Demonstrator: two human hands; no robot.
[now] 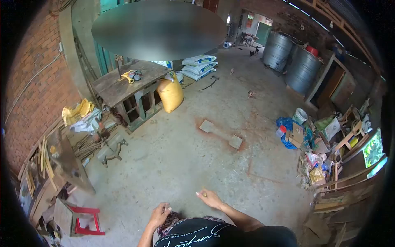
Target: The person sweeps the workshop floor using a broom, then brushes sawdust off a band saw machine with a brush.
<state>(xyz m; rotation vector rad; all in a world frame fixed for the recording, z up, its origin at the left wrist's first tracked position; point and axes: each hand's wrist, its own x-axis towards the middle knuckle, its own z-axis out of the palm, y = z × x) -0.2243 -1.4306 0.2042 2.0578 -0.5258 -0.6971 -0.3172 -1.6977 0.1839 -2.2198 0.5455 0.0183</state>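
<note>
My left hand is low in the view, beside the patterned cloth at my waist, with its fingers curled together; what they hold, if anything, is too small to name. To its right, my right hand reaches out over the concrete floor. Its fingers are closed on a small yellowish thing with a pale tip, too small to identify. The two hands are apart and touch nothing else that I can make out.
A wooden table with a yellow sack beside it stands at the upper left. A red stool is at the lower left. Metal tanks stand at the back right, and piled clutter lines the right side.
</note>
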